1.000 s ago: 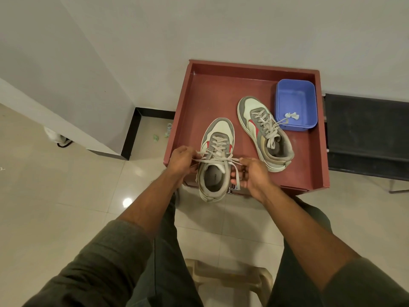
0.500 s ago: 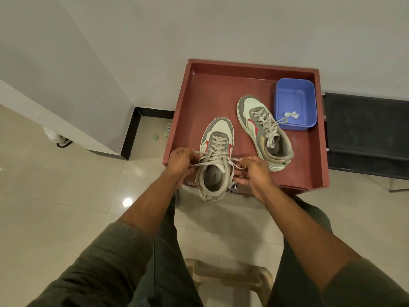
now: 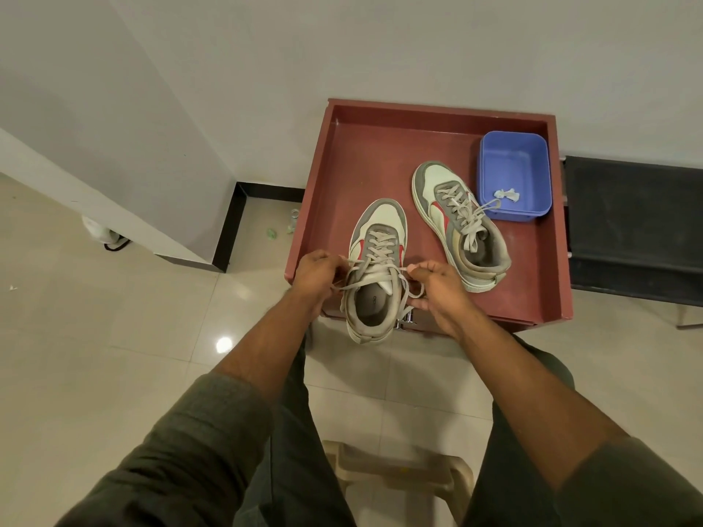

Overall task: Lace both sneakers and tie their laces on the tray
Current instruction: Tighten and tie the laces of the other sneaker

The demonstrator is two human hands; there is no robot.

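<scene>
Two grey, white and red sneakers lie on a dark red tray. The near sneaker points away from me, and its heel hangs over the tray's front edge. It is laced, and its two lace ends run out to either side. My left hand pinches the left lace end beside the shoe's collar. My right hand pinches the right lace end, with a small loop of lace below its thumb. The far sneaker lies to the right, laced, with loose lace ends trailing toward a blue tub.
A blue plastic tub sits in the tray's back right corner with a small white scrap inside. A black bench stands to the right of the tray. A beige plastic stool is between my legs. The walls are close behind and to the left.
Both hands have moved slightly apart and forward along the near sneaker's sides, drawing the lace ends taut across its opening. The right hand now shows a small loop.
</scene>
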